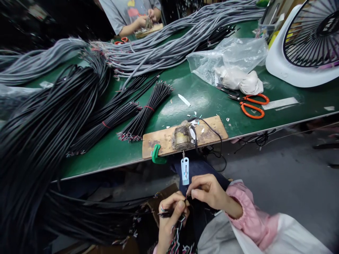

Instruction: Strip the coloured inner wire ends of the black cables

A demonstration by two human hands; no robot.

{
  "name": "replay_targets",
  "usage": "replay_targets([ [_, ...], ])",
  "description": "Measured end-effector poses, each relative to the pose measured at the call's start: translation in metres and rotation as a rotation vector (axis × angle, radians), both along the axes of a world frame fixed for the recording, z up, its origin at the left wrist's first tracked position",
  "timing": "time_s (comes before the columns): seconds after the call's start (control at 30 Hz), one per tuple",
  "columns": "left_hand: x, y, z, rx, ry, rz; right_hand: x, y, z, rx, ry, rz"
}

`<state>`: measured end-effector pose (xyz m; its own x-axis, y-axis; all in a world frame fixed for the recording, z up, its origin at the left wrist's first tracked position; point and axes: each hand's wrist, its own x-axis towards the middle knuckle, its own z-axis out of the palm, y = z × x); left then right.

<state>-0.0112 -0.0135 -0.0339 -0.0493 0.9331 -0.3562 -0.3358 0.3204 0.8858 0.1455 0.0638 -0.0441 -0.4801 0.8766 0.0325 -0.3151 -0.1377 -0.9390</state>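
Over my lap, my left hand (pixel 171 215) is closed around black cables, with stripped, coloured wire ends hanging below it. My right hand (pixel 208 192) pinches the thin wires at the tip of one black cable (pixel 186 199), close beside the left fingertips. Just above my hands a light-blue clothes peg (pixel 185 171) sits at the end of a metal tip jutting from the table edge. Behind it lies a wooden board (pixel 159 140) bearing a crusted, yellowish-brown lump (pixel 182 137). A green clamp (pixel 158 155) grips the board's front edge.
Bundles of black cable (pixel 149 109) and long grey cables (pixel 148 53) cover the green table (pixel 174 114). Orange-handled scissors (pixel 254 105), a plastic bag (pixel 227 53) and a white fan (pixel 278 67) are at the right. Across the table, a person's hands (pixel 147 21) work at another board.
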Motion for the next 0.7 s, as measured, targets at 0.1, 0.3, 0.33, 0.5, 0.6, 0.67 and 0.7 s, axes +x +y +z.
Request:
replay_targets([
  [0.1, 0.003, 0.001, 0.001, -0.039, 0.03, 0.054, 0.0, -0.003, 0.007, 0.184, -0.045, -0.079],
  [0.3, 0.005, 0.004, 0.0, 0.028, 0.047, 0.045, -0.006, -0.006, 0.014, 0.278, -0.149, -0.205],
  [0.33, 0.005, 0.004, 0.0, 0.034, 0.061, 0.044, -0.006, -0.006, 0.014, 0.267, -0.147, -0.208],
  [0.5, 0.008, 0.002, -0.001, 0.051, 0.117, 0.072, -0.007, -0.008, 0.009, 0.228, -0.192, -0.217],
  [0.6, 0.009, 0.002, 0.001, 0.045, 0.115, 0.093, -0.008, -0.008, 0.005, 0.143, -0.155, -0.173],
  [0.67, 0.008, 0.003, 0.003, 0.024, 0.127, 0.09, -0.009, -0.007, 0.004, 0.09, -0.103, -0.139],
  [0.7, 0.008, 0.004, 0.005, 0.009, 0.137, 0.081, -0.009, -0.007, 0.005, 0.094, -0.094, -0.143],
])
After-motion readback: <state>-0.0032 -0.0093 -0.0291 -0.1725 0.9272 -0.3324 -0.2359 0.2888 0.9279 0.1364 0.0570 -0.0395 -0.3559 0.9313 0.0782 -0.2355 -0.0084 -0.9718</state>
